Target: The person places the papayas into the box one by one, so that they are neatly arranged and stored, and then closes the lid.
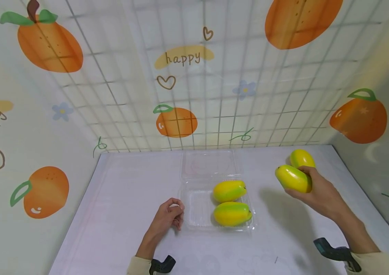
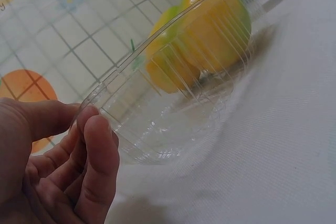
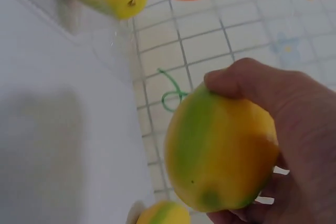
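Above the table, right hand [image 1: 318, 191] holds smooth oval mango [image 1: 293, 178].

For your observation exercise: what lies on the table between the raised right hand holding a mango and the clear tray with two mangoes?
Nothing: in the head view only bare white table and the hand's shadow separate the right hand, gripping its mango, from the clear tray.

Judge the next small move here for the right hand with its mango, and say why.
Probably carry the held mango left and down into the clear tray. The right hand grips it above the table, two mangoes already lie in the tray's right half, the left half shows bare, and the left hand rests at the tray's left edge. Another mango waits behind.
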`<control>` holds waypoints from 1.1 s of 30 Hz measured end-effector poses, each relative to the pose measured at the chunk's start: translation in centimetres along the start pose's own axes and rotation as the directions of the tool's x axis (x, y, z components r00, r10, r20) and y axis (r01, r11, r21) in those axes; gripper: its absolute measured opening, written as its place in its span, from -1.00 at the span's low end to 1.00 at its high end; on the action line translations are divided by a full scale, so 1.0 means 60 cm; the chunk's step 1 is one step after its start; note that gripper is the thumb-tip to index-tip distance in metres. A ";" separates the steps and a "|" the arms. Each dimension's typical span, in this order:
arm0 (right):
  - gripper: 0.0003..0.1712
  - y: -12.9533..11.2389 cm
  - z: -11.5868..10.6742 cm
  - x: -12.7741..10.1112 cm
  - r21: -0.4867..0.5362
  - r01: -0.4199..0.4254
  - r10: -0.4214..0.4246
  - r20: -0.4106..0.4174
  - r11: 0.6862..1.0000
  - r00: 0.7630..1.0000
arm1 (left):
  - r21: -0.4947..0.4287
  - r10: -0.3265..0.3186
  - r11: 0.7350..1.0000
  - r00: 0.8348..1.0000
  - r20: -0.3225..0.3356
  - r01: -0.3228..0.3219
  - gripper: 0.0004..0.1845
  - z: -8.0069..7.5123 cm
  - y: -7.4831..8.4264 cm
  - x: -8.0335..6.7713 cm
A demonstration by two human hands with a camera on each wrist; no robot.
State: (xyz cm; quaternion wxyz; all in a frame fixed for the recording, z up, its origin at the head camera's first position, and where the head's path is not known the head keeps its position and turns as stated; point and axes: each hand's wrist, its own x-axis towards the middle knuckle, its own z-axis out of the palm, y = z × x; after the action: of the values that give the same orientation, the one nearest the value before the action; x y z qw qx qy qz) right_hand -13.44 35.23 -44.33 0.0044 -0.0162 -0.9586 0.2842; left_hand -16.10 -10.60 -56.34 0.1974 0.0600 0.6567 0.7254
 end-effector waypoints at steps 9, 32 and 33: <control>0.03 -0.044 0.012 0.009 0.038 0.084 -0.083 -0.013 0.996 0.996 | -0.007 -0.008 1.000 1.000 -0.003 0.008 -0.81 0.001 -0.003 0.001; -0.08 -0.164 0.041 0.008 0.212 0.270 -0.300 0.122 0.939 0.946 | -0.013 -0.010 1.000 1.000 -0.009 0.009 -0.83 0.002 0.000 0.001; -0.09 -0.170 0.044 0.009 0.216 0.273 -0.304 0.128 0.937 0.944 | -0.012 -0.006 1.000 1.000 -0.007 0.006 -0.82 0.003 0.001 0.000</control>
State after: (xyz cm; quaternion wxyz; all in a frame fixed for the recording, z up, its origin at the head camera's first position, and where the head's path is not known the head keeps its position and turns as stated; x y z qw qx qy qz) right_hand -14.32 25.27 -40.98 -0.0291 0.1483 -0.9152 0.3736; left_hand -16.08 -10.44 -56.27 0.1975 0.0541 0.6531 0.7290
